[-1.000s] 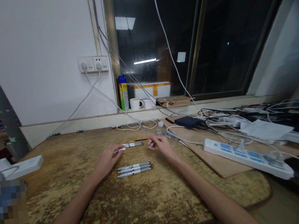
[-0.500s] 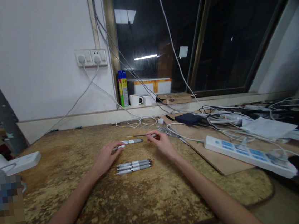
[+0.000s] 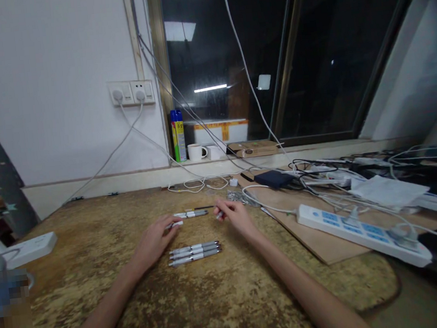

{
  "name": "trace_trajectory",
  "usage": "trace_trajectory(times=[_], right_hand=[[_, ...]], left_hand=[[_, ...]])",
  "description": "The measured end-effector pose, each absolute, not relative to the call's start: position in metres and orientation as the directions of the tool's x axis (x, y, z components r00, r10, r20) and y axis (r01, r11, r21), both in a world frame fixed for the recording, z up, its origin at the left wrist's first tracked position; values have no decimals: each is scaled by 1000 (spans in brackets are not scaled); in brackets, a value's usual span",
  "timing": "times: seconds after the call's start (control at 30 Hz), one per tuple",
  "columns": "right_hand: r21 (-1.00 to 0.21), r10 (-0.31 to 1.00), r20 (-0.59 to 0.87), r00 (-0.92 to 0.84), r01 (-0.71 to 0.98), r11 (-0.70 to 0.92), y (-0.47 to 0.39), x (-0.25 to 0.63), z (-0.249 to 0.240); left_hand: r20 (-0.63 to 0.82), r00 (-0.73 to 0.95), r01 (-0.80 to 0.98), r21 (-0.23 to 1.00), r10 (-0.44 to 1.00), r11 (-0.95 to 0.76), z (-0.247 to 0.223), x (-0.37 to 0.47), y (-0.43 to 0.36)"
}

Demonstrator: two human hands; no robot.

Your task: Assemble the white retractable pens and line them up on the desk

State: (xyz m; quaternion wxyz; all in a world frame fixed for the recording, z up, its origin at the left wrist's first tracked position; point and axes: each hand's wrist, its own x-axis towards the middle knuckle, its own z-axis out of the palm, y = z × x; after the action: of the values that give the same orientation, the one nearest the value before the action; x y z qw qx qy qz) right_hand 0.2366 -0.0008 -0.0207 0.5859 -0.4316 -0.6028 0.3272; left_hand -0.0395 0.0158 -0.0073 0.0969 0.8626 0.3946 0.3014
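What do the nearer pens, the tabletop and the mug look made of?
Nearer pens: probably plastic, from their smooth white-and-grey look.
Tabletop: likely wood, its blotchy, dull finish looking worn.
Mug: perhaps glazed ceramic, given its smooth white surface.

Beyond the nearer grey-and-white plastic pens, the bare right hand partly hides a small whitish piece, unidentifiable. Left of them, the view's edge crops a white plastic power strip.
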Motion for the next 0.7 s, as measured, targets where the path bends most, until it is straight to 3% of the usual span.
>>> trace_trajectory(times=[0.37, 0.7], right_hand=[[-860, 867, 492, 84, 204, 468, 6, 237, -25], [-796, 828, 552, 98, 359, 488, 4, 241, -26]], left_hand=[[466, 464, 523, 542, 753, -658, -4, -42, 25], [362, 378, 408, 761, 852, -504, -8, -43, 25]])
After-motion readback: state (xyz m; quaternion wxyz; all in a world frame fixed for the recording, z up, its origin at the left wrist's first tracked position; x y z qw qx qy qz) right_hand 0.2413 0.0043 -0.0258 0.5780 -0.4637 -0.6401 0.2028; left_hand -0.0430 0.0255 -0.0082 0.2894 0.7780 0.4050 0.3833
